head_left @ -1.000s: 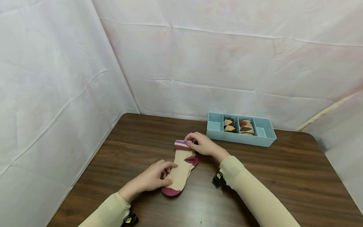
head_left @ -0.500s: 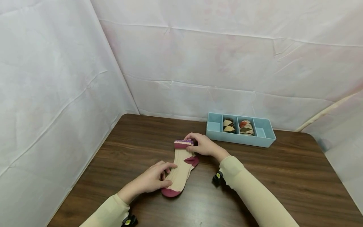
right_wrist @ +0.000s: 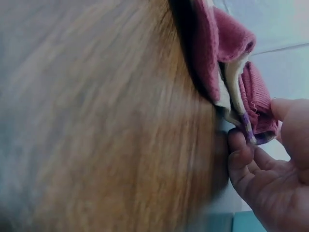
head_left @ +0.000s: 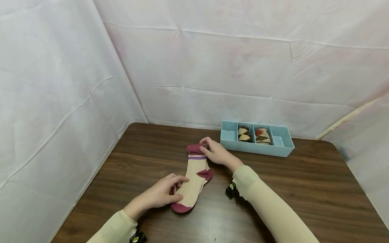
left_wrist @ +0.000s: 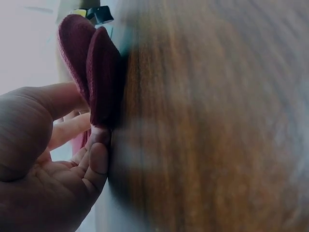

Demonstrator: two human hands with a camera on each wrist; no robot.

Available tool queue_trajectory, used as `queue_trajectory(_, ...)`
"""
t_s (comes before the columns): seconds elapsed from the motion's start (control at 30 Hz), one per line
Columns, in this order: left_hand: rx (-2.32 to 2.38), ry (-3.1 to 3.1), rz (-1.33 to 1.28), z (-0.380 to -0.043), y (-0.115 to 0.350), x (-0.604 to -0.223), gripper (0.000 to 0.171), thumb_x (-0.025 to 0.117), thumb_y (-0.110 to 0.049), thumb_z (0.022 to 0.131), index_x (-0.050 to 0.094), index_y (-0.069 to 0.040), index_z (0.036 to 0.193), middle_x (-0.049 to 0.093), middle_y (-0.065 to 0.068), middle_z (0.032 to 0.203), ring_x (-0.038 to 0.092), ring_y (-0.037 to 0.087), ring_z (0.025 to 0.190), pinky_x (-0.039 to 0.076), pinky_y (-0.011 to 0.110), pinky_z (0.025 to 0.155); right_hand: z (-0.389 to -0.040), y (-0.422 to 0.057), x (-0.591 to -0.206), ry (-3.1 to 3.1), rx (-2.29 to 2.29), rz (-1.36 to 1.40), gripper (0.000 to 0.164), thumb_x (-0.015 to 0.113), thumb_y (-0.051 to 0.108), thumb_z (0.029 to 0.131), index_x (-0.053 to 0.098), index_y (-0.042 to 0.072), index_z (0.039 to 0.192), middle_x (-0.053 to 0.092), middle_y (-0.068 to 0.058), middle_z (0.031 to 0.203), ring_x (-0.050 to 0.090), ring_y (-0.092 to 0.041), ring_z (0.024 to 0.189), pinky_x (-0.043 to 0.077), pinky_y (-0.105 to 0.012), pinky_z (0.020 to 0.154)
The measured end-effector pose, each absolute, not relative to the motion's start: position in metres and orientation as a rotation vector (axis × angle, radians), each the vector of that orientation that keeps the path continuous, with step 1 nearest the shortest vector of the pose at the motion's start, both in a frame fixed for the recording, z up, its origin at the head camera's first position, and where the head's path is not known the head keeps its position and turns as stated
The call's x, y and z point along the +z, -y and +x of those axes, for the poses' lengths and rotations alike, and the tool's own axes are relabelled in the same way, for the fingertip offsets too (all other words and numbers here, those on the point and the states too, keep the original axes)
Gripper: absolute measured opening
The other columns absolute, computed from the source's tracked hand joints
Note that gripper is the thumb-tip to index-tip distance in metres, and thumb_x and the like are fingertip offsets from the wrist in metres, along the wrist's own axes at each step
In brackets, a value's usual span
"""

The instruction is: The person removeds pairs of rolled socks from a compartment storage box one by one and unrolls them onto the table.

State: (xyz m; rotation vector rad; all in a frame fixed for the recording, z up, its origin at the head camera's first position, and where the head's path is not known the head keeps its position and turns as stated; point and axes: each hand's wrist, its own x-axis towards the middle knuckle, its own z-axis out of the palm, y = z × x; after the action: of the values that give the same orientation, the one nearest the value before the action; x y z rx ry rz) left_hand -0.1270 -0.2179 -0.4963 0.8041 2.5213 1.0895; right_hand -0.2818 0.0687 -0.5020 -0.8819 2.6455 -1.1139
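A pair of cream socks (head_left: pixel 194 172) with maroon toes, heels and cuffs lies stacked on the table in the head view. My right hand (head_left: pixel 216 152) pinches the maroon cuff (head_left: pixel 194 149) at the far end. In the right wrist view, the cuff (right_wrist: pixel 256 94) is folded between the thumb and fingers of my right hand (right_wrist: pixel 275 179). The left hand (head_left: pixel 161 191) rests on the foot part near the toe, thumb and index finger spread apart on the fabric. Maroon toes (left_wrist: pixel 99 67) rise beside the left hand (left_wrist: pixel 58 154) in the left wrist view.
Behind the right hand stands a light blue divided box (head_left: pixel 256 149). Its middle compartments hold a rolled black-and-cream argyle sock bundle (head_left: pixel 244 134) and a rolled one with red and olive (head_left: pixel 262 136). Pale cloth (head_left: pixel 194 67) hangs around the brown wooden table (head_left: pixel 304 179).
My right hand has shifted slightly away from me with the cuff. The maroon band is now at the top edge, and the purple stripe lies below it. The left hand stays nearly still.
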Motion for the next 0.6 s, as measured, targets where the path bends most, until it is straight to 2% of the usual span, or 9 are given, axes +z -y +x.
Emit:
queue_trajectory(0.13,1.079,-2.512,0.816,-0.1264,0.2184,-0.4956,0.055,0.086,-0.015,0.096,0.065,-0.016,0.146,0.058,0.000,0.109,0.060,0.010,0.084,0.052,0.025,0.073,-0.2825,-0.0719,-0.4991,-2.590,-1.122,-0.914,0.041,0.062,0.027,0.114,0.051,0.009,0.149,0.068,-0.013,0.129,0.067,-0.029,0.114,0.055,-0.050,0.101)
queue_trajectory(0.23,1.078,-2.509,0.820,-0.1265,0.2185,-0.4953,0.055,0.086,-0.015,0.096,0.065,-0.016,0.146,0.058,0.000,0.109,0.060,0.010,0.085,0.052,0.025,0.073,-0.2821,-0.0755,-0.4950,-2.544,-1.125,-0.946,0.055,0.076,0.020,0.105,0.049,0.010,0.152,0.063,-0.013,0.132,0.065,-0.027,0.111,0.055,-0.050,0.099)
queue_trajectory(0.3,1.081,-2.507,0.823,-0.1267,0.2186,-0.4950,0.055,0.086,-0.015,0.096,0.065,-0.016,0.146,0.058,0.000,0.110,0.060,0.010,0.085,0.052,0.025,0.073,-0.2829,-0.0765,-0.4937,-2.540,-1.104,-0.975,0.060,0.080,0.016,0.101,0.050,0.011,0.153,0.062,-0.012,0.132,0.064,-0.026,0.112,0.055,-0.049,0.099)
queue_trajectory(0.37,1.082,-2.509,0.826,-0.1271,0.2190,-0.4949,0.054,0.086,-0.015,0.096,0.065,-0.016,0.146,0.058,0.000,0.110,0.060,0.010,0.085,0.052,0.025,0.073,-0.2834,-0.0761,-0.4932,-2.555,-1.086,-0.997,0.055,0.079,0.012,0.102,0.052,0.012,0.151,0.063,-0.012,0.130,0.063,-0.026,0.112,0.055,-0.049,0.099)
queue_trajectory(0.5,1.076,-2.511,0.830,-0.1274,0.2201,-0.4950,0.054,0.086,-0.015,0.096,0.065,-0.016,0.146,0.058,0.000,0.109,0.060,0.009,0.085,0.052,0.025,0.074,-0.2843,-0.0724,-0.4935,-2.620,-1.065,-0.983,0.033,0.065,0.011,0.111,0.059,0.011,0.144,0.069,-0.012,0.124,0.066,-0.027,0.109,0.056,-0.049,0.097)
queue_trajectory(0.6,1.067,-2.514,0.835,-0.1273,0.2207,-0.4949,0.054,0.086,-0.014,0.095,0.065,-0.016,0.145,0.058,0.000,0.108,0.059,0.009,0.085,0.052,0.025,0.074,-0.2851,-0.0688,-0.4936,-2.656,-1.078,-0.933,0.026,0.059,0.010,0.113,0.061,0.009,0.139,0.072,-0.014,0.123,0.069,-0.029,0.111,0.057,-0.051,0.098)
